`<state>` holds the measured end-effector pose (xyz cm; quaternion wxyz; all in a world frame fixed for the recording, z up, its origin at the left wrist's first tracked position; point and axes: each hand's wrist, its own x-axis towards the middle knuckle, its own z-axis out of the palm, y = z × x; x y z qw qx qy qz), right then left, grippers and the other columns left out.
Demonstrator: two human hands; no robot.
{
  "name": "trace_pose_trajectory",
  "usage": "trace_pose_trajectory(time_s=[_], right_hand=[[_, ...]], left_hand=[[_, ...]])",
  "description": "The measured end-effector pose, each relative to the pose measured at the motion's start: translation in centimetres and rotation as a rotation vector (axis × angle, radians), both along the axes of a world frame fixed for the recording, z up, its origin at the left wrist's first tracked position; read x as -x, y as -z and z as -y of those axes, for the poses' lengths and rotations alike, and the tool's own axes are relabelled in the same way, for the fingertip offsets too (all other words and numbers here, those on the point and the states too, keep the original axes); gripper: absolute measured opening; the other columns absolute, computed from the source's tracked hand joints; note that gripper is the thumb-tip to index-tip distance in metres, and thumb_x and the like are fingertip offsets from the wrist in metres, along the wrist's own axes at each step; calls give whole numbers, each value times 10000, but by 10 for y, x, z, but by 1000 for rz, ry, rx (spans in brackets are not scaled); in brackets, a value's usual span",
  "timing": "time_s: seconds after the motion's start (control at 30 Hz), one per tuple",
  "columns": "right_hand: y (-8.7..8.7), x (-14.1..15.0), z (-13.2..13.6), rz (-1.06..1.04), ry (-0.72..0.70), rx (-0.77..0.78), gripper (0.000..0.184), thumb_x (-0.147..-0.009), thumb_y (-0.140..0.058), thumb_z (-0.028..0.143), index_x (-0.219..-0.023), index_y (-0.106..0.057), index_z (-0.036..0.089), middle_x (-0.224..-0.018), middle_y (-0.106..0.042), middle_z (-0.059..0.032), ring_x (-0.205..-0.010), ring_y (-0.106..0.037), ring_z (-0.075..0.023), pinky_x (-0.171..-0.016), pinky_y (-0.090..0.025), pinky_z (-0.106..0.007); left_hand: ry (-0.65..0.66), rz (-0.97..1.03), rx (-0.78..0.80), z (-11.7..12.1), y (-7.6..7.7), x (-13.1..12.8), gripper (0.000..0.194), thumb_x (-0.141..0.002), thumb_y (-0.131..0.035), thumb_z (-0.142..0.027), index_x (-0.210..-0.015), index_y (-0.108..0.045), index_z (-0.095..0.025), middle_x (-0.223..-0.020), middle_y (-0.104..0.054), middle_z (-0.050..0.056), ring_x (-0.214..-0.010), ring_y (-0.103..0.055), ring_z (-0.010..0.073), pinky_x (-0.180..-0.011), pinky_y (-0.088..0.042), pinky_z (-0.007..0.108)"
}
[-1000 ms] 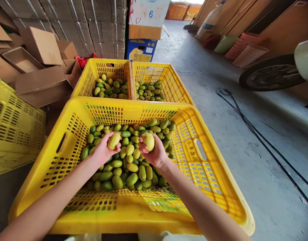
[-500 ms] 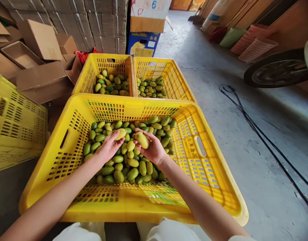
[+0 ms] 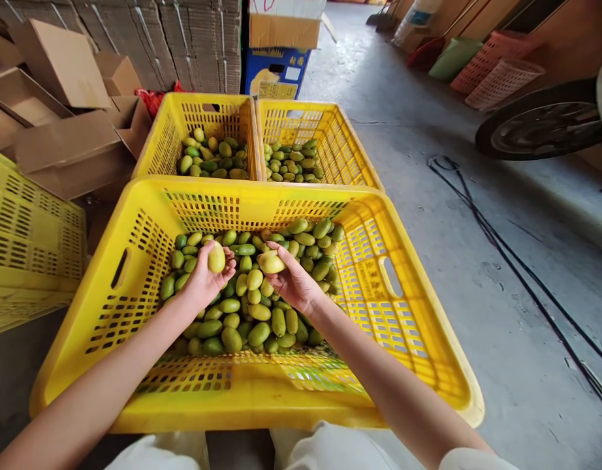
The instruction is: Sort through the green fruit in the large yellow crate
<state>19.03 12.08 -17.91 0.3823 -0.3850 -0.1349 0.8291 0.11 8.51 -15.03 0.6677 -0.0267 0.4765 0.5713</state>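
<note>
White clothing [image 3: 325, 450] covered the person's lap at the near edge, and a white sleeve [image 3: 472, 460] showed at the right elbow. Just beyond the lap stood a large yellow plastic crate [image 3: 247, 411] with slotted walls and an oblong handle hole in each side. Both bare forearms reached over its near rim.

Inside the crate's outline, the two hands were apart, each closed on one fruit above the pile. The left hand [image 3: 207, 277] gripped a pale yellow fruit [image 3: 216, 258] upright, its fingers curled behind. The right hand [image 3: 296, 281] pinched a yellow-green fruit [image 3: 271, 262], which lay crosswise under the thumb. The two fruits did not touch. Below them, a heap of oval green fruits [image 3: 259, 313], some yellower, covered the middle of the crate floor.

To the left stood another yellow crate [image 3: 31, 235]. Past the far rim, a rear left crate [image 3: 157, 140] and a rear right crate [image 3: 347, 150] sat side by side, both holding similar fruits. On the concrete floor [image 3: 413, 261] to the right ran a black cable [image 3: 482, 222], with a spoked wheel [image 3: 546, 121] beyond it. Open cardboard boxes [image 3: 70, 143] lay jumbled at the left, before strapped stacks of flattened cardboard [image 3: 203, 52]; a blue carton [image 3: 276, 70] stood beside those stacks.
</note>
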Motion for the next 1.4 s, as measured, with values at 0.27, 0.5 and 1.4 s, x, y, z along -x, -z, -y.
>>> trace_pose_trajectory(time_s=[0.27, 0.5, 1.4], right_hand=[[-2, -2, -4, -9, -16, 164, 377, -1036, -692, 535, -899, -643, 187, -679, -686, -32, -537, -610, -116, -422, -478, -160], [-12, -2, -5, 14, -52, 148, 246, -1055, -640, 343, -867, -610, 187, -752, -678, -28, -519, -556, -95, -361, -339, -137], [-4, -10, -8, -117, 38, 153, 110, -948, -693, 294, -997, -659, 201, -889, -713, -62, -693, -622, -159, -518, -534, -232]], left_hand=[[146, 11, -93, 4, -2, 2, 344, -1092, -423, -231, -882, -673, -123, -681, -583, 24, -443, -472, 85, -393, -368, 172], [84, 69, -20, 2, -11, 4, 397, -1096, -365, -216, -1024, -730, -78, -786, -709, 117, -561, -604, 139, -488, -525, 215], [-68, 21, -51, -1, 6, 12, 193, -1069, -624, -334, -961, -687, -187, -769, -635, -2, -643, -618, 110, -592, -545, 203]])
